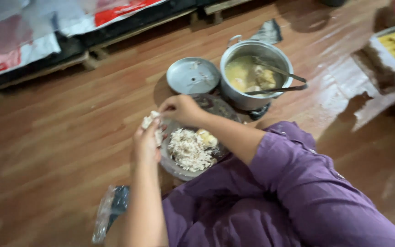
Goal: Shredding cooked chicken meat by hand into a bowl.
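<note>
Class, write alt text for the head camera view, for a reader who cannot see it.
Two bare hands, left hand and right hand, pull apart a pale piece of meat over a plate heaped with shredded meat. Beyond it on the wooden floor stand a metal pot of broth with tongs and a lid.

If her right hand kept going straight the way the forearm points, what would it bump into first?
The right hand points left, toward the pale piece of meat pinched in the left hand. It seems to touch it already; beyond lies wooden floor. Depth is uncertain.
</note>
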